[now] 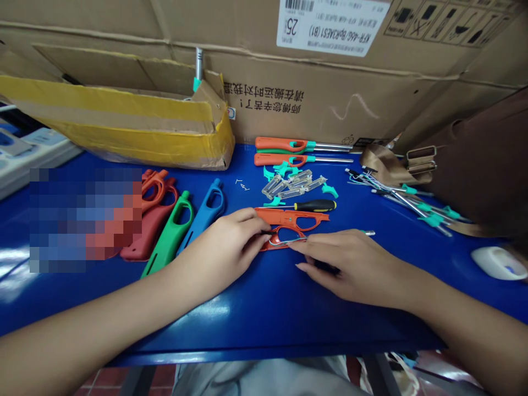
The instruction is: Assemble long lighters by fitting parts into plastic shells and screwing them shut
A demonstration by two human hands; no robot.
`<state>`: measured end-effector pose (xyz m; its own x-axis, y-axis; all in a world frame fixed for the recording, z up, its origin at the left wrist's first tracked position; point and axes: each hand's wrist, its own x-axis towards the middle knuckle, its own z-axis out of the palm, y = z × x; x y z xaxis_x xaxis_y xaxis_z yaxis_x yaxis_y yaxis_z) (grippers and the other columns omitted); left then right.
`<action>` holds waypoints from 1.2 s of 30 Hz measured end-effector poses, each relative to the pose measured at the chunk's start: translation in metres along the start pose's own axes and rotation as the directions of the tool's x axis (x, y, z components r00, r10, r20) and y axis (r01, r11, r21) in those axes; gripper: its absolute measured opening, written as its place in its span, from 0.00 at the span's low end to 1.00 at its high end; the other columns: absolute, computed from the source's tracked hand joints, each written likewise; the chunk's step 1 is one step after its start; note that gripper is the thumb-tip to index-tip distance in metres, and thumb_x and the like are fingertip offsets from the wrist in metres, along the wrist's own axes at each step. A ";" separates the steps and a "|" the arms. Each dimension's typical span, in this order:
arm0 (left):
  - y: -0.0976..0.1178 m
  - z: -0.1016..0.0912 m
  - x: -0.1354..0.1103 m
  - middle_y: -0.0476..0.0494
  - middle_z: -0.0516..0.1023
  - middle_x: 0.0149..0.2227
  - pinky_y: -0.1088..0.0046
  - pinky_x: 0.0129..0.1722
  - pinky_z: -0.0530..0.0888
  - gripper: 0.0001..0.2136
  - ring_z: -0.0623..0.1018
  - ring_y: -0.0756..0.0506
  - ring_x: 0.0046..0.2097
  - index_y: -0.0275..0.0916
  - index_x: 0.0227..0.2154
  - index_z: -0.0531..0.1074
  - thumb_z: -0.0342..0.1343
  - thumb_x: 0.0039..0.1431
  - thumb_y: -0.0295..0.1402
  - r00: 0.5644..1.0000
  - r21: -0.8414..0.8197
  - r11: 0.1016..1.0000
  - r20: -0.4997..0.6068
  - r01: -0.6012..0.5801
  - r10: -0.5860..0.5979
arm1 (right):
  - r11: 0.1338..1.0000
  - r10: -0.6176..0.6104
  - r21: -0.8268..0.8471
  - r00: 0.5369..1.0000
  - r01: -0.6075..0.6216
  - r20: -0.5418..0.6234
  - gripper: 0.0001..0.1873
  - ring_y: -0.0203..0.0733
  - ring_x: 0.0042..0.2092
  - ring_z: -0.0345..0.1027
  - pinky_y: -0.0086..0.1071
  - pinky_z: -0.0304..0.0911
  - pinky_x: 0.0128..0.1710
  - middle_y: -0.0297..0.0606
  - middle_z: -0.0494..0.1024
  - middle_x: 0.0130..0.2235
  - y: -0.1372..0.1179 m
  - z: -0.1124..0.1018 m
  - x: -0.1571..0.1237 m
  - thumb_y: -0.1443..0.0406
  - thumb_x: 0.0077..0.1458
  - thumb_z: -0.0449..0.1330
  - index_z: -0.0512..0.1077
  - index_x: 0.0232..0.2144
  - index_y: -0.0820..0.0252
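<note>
An orange lighter shell half point(272, 246) lies open-side up on the blue table, with thin wires point(284, 241) running across its trigger loop. At its left end my left hand point(231, 242) is closed in a pinch; what sits between the fingertips is small, dark and mostly hidden. My right hand point(350, 264) presses its fingertips on the shell's right end and the wires, its thumb lower down. From behind this hand pokes the tip of a metal tube point(370, 233). Just beyond lies a matching orange shell half point(305, 219), and past it a screwdriver point(315, 205).
Clear fuel tanks point(289, 186) and teal triggers point(329, 190) lie behind the screwdriver, near assembled orange lighters point(280, 159). Green point(171, 236) and blue point(204, 212) shells sit left. Metal tubes with wires point(416, 206) lie right. A yellow-taped box point(165, 135) and large carton point(350, 93) stand behind.
</note>
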<state>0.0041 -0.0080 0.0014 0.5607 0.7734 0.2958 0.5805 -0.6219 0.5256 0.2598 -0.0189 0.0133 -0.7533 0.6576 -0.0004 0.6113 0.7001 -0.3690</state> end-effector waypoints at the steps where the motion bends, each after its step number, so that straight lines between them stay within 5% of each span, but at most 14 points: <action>1: 0.000 0.000 0.000 0.45 0.78 0.39 0.71 0.44 0.78 0.07 0.79 0.47 0.40 0.35 0.41 0.78 0.55 0.67 0.24 1.000 0.002 1.000 0.000 0.003 -0.003 | 0.998 0.036 0.046 0.999 -0.036 -0.005 0.17 0.41 0.43 0.78 0.33 0.69 0.41 0.35 0.83 0.44 -0.001 0.001 0.001 0.62 0.68 0.55 0.72 0.56 0.53; 5: 0.000 0.000 0.001 0.44 0.78 0.38 0.71 0.43 0.78 0.07 0.79 0.47 0.39 0.34 0.40 0.78 0.55 0.67 0.24 1.000 0.014 1.000 0.001 0.013 -0.013 | 0.974 0.130 0.192 0.990 -0.117 -0.060 0.13 0.36 0.33 0.73 0.30 0.63 0.34 0.31 0.80 0.33 -0.002 0.006 0.007 0.64 0.65 0.57 0.73 0.51 0.56; 14: 0.002 0.001 0.001 0.44 0.79 0.38 0.71 0.44 0.78 0.07 0.79 0.47 0.39 0.35 0.40 0.78 0.55 0.66 0.25 1.000 -0.005 1.000 0.002 0.025 -0.025 | 0.927 0.211 0.321 0.977 -0.193 -0.020 0.10 0.31 0.25 0.62 0.27 0.57 0.29 0.25 0.72 0.27 0.000 0.012 0.011 0.67 0.63 0.57 0.69 0.47 0.55; 22: 0.003 0.001 0.002 0.43 0.78 0.39 0.69 0.45 0.79 0.08 0.80 0.46 0.40 0.36 0.40 0.78 0.53 0.67 0.27 0.999 0.001 0.999 0.029 0.040 -0.040 | 0.951 0.194 0.255 0.980 -0.175 -0.051 0.07 0.32 0.25 0.61 0.27 0.53 0.27 0.24 0.68 0.26 -0.002 0.015 0.011 0.67 0.63 0.56 0.66 0.44 0.55; 29: 0.004 0.001 0.002 0.43 0.79 0.40 0.68 0.47 0.79 0.08 0.80 0.46 0.40 0.37 0.42 0.78 0.53 0.68 0.28 0.999 -0.012 1.000 0.023 0.029 -0.029 | 0.980 0.122 0.171 0.988 -0.104 -0.097 0.09 0.34 0.30 0.69 0.28 0.57 0.32 0.28 0.77 0.31 -0.001 0.019 0.012 0.67 0.66 0.55 0.71 0.47 0.53; 36: 0.005 0.001 0.002 0.43 0.80 0.41 0.69 0.47 0.79 0.08 0.80 0.46 0.42 0.36 0.42 0.78 0.53 0.68 0.27 0.998 -0.023 0.998 0.030 0.055 -0.054 | 0.992 0.115 0.063 0.988 -0.109 -0.107 0.04 0.35 0.32 0.69 0.28 0.56 0.31 0.31 0.77 0.33 -0.001 0.010 0.010 0.63 0.65 0.57 0.70 0.37 0.55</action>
<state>0.0086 -0.0093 0.0037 0.5460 0.8019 0.2425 0.5969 -0.5755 0.5591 0.2492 -0.0163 0.0040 -0.6475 0.7600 0.0567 0.6732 0.6053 -0.4248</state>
